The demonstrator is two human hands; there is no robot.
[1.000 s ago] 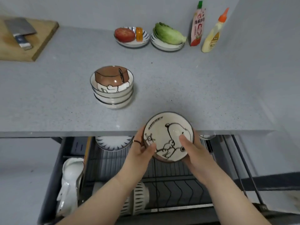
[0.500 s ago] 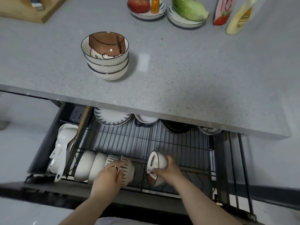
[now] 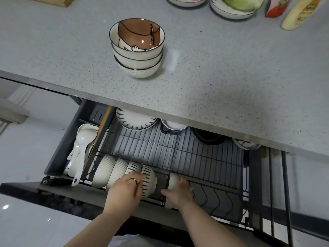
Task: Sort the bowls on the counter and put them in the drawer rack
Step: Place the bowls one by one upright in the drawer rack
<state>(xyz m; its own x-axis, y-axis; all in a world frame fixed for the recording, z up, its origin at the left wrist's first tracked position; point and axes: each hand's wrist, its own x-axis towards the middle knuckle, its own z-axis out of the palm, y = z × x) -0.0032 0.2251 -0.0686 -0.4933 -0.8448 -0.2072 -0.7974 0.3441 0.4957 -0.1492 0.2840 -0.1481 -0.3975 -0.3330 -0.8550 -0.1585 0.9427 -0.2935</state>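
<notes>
The right hand (image 3: 179, 190) covers most of the white bowl (image 3: 173, 179) it grips on edge in the drawer rack (image 3: 195, 157), so the bowl's pattern cannot be read. The left hand (image 3: 127, 188) hides the near side of the striped bowl (image 3: 148, 175) just left of that. Well beyond both hands, the counter (image 3: 231, 77) overhangs the rack's far row of dishes (image 3: 135, 120), showing only their near rims, and the top edge cuts off the plates (image 3: 229, 10) and bottles (image 3: 299, 13).
</notes>
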